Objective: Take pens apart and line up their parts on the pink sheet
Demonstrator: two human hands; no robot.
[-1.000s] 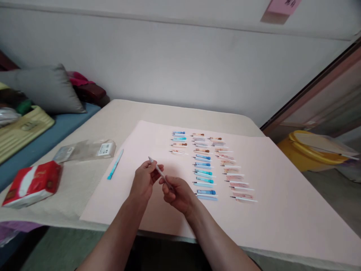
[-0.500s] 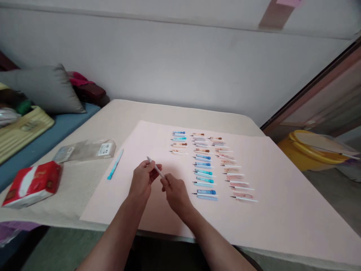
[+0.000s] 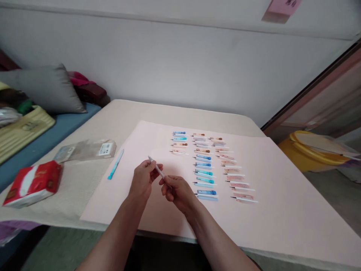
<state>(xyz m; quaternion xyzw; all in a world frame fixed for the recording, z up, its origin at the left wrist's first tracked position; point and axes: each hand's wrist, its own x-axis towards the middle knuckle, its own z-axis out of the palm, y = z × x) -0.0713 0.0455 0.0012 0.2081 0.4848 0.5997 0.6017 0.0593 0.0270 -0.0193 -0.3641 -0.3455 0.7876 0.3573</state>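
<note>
Between my hands, above the pink sheet, is a pale pen (image 3: 158, 170), slanting from upper left to lower right. My left hand (image 3: 143, 177) is closed around its upper part, the tip sticking out past the thumb. Thumb and fingers of my right hand (image 3: 177, 191) pinch its lower end, which they partly cover. Left of my hands lies a whole pen (image 3: 116, 164) with a light blue barrel and turquoise end. On the right, several disassembled pens lie in columns: blue pen parts (image 3: 206, 192), brown ones (image 3: 202, 151) and pink ones (image 3: 243, 196), with thin white refills beside them.
The pink sheet (image 3: 282, 210) covers much of the cloth-topped table (image 3: 129, 109). At left lie a clear plastic bag (image 3: 84, 150) and a red tissue pack (image 3: 34, 183). A grey pillow (image 3: 53, 88) rests beyond the table, and a yellow bucket (image 3: 313, 154) stands at right.
My right hand has turned and its fingers have shifted along the pen's lower end, now more loosely curled. My left hand keeps its hold, almost unmoved. The laid-out pens have not moved.
</note>
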